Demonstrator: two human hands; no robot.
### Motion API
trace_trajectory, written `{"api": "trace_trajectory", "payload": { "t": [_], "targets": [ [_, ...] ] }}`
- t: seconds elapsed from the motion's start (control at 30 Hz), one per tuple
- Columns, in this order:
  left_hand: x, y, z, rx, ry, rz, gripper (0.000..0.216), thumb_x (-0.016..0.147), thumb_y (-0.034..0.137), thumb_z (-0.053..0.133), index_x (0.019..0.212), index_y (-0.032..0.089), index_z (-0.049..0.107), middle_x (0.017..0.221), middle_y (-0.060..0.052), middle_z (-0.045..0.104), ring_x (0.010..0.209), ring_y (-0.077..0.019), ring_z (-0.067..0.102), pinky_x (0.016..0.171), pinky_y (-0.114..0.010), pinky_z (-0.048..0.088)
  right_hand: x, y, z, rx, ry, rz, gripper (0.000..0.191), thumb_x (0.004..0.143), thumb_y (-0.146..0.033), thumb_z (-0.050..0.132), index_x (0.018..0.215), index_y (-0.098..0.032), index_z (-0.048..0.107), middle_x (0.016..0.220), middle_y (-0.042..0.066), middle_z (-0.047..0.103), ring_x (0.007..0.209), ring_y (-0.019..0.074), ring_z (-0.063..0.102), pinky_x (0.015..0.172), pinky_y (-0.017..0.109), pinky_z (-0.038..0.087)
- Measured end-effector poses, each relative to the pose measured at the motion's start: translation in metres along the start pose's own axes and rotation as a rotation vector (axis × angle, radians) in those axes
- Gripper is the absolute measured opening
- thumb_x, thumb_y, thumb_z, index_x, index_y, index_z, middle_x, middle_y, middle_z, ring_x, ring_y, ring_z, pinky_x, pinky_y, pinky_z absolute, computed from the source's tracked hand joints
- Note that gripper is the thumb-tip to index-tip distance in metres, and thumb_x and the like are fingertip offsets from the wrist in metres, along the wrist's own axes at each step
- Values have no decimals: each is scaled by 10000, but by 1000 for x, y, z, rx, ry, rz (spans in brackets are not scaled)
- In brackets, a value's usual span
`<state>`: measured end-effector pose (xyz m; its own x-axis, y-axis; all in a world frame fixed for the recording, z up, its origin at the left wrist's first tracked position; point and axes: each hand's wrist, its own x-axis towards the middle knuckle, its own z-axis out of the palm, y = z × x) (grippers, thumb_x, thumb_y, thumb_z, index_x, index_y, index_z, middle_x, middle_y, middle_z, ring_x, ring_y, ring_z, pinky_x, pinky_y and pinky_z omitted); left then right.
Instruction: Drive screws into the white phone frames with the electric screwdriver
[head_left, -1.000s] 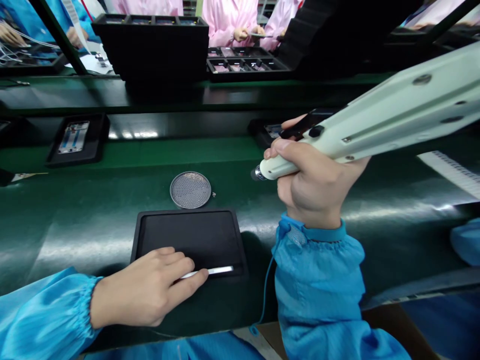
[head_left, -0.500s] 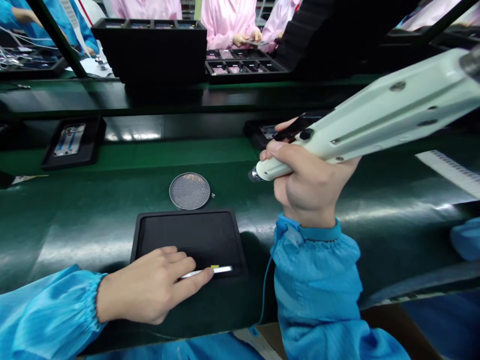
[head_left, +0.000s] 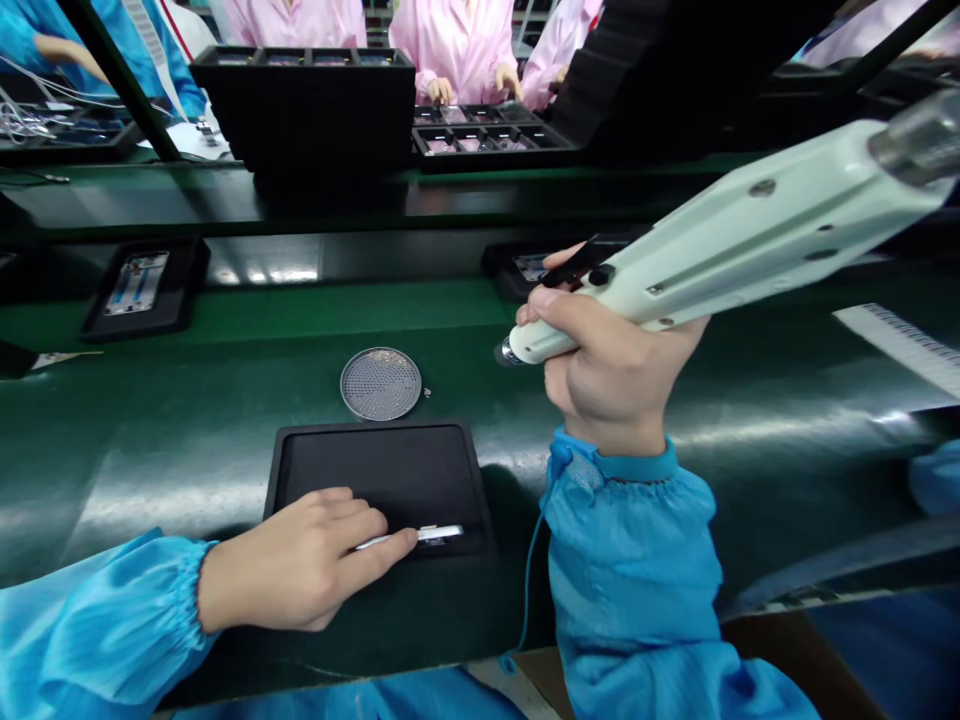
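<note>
My right hand (head_left: 611, 375) is wrapped round the grip of a pale green electric screwdriver (head_left: 720, 245), held above the belt with its metal tip pointing left. My left hand (head_left: 300, 570) lies on the near edge of a black tray (head_left: 390, 470), fingers curled, with the fingertips pinching a thin silver strip (head_left: 439, 533) that lies along the tray's front rim. A round perforated metal dish (head_left: 381, 383) sits on the green belt just beyond the tray, with a tiny screw beside it.
The green conveyor belt (head_left: 150, 440) runs left to right. Further black trays with parts (head_left: 142, 285) lie on the far lane. A tall stack of black trays (head_left: 315, 100) stands behind. People in pink and blue coats work across the line.
The screwdriver and my right hand have drifted slightly left and lowered at the rear. My left hand stays on the tray with the strip, shifted only a little.
</note>
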<state>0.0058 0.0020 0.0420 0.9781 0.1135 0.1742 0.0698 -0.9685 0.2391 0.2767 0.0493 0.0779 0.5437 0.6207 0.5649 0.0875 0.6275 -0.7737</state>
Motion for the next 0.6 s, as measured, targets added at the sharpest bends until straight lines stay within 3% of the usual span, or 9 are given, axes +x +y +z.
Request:
{"api": "trace_trajectory", "payload": {
  "t": [0.13,0.37,0.6],
  "targets": [
    [-3,-2,-2,13,98,12,358,935,42,372,1240,50,559,957,-145,692,802,-208,655,728,-354,559,1,0,1,-35,8,10,159,634,-105,681,769,-183,650,786,-12,644,663,135,610,633,340,533],
    [1,3,-4,-71,47,10,365,920,40,381,1239,21,558,884,-146,676,709,-212,608,622,-360,544,1,2,0,-10,1,12,204,632,-87,697,800,-195,654,771,-10,643,636,141,614,620,352,546],
    [-3,3,0,-56,38,15,379,911,30,398,1264,15,536,922,-157,674,750,-228,610,656,-380,551,0,1,-2,-52,-25,8,198,672,-86,684,789,-244,660,799,-11,644,646,158,616,603,359,541]
  ]
}}
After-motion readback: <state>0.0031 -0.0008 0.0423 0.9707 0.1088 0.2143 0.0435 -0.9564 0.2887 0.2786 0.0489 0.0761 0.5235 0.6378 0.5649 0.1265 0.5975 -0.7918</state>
